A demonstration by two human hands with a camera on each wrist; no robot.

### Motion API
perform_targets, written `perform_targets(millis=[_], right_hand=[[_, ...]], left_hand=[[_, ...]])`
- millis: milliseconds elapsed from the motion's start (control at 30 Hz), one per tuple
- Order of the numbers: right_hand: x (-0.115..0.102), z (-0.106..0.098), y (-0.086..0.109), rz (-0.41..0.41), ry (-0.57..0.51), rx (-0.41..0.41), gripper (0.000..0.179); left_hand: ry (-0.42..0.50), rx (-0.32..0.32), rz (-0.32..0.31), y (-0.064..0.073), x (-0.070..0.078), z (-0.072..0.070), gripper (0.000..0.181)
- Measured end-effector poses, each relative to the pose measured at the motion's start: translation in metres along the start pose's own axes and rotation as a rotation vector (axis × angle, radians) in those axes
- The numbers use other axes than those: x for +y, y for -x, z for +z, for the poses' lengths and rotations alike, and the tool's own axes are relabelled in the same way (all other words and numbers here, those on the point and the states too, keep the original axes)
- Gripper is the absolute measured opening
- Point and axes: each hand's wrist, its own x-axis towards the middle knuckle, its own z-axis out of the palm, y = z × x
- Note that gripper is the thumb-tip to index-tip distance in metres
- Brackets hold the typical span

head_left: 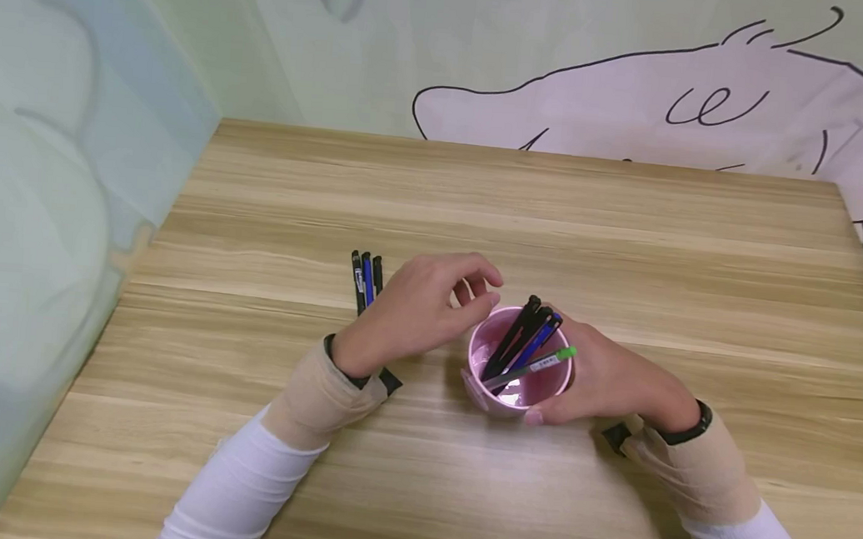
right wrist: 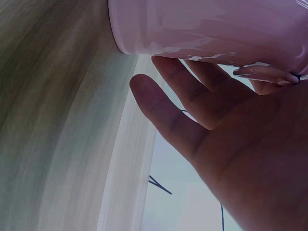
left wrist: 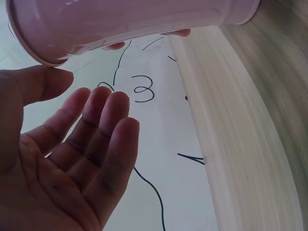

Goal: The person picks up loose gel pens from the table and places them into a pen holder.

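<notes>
A pink cup (head_left: 549, 384) stands on the table, holding several pens: black pens (head_left: 511, 340), a blue pen (head_left: 536, 344) and a pen with a green end (head_left: 547, 362). My right hand (head_left: 612, 378) holds the cup's side, thumb at the near side and fingers around the far side. In the right wrist view some fingertips meet the cup wall (right wrist: 202, 29). My left hand (head_left: 429, 307) hovers left of the rim, fingers loosely bent and nothing in them. The left wrist view shows its bare palm (left wrist: 53, 187) beneath the cup wall (left wrist: 139, 21).
Left of my left hand, a black pen (head_left: 358, 279), a blue pen (head_left: 368, 278) and another dark pen (head_left: 378, 272) lie side by side, their lower ends hidden. The wood-grain table (head_left: 630, 225) meets a wall with cartoon drawings (head_left: 601, 106) at the back.
</notes>
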Motion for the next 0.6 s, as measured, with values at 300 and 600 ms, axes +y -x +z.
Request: perform_targets(millis=[300,600], right_hand=[[-0.0005,0.0001,0.0,0.007,-0.007,0.0,0.084],[-0.0002,0.0001,-0.0001,-0.001,0.004,0.004,0.085]], left_hand=[[-0.006,0.002,-0.02,-0.0007,-0.0019,0.0001,0.018],[-0.02,0.004,-0.027,-0.0007,-0.0022,0.0006,0.018]])
